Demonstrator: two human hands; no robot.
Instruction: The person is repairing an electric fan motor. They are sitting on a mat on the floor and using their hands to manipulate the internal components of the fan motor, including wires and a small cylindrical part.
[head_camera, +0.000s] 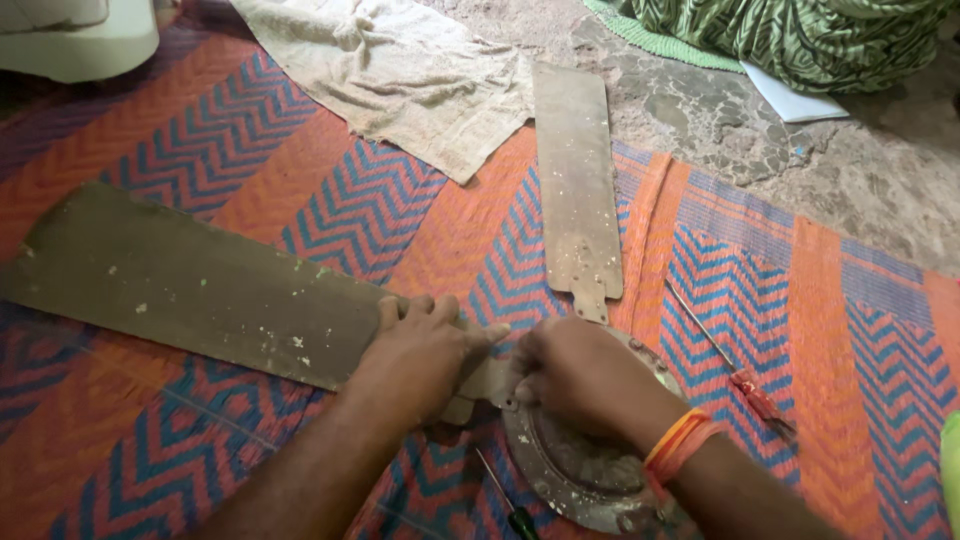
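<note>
Left hand: the left hand (425, 345) lies palm down, fingers spread flat, on the narrow end of a dusty brown fan blade (190, 280); it presses on the blade rather than closing round it.
Right hand: the right hand (575, 375) is curled over the rim of the round fan motor housing (570, 470), fingers bent tight at the spot where the blade's bracket meets the housing; what the fingertips pinch is hidden. An orange thread band (680, 445) circles that wrist.
Held blade: it stretches from the housing out to the left across the mat, flat, speckled with pale spots.
Second blade: another fan blade (578, 185) lies apart, lengthwise above the hands, its notched end just short of the housing.
Tools: a red-handled screwdriver (735, 365) lies right of the housing; a green-handled screwdriver (505, 500) lies just beside the housing's lower left.
Floor: an orange and blue zigzag mat (330, 200) covers it, with a beige cloth (400, 70) at the top.
</note>
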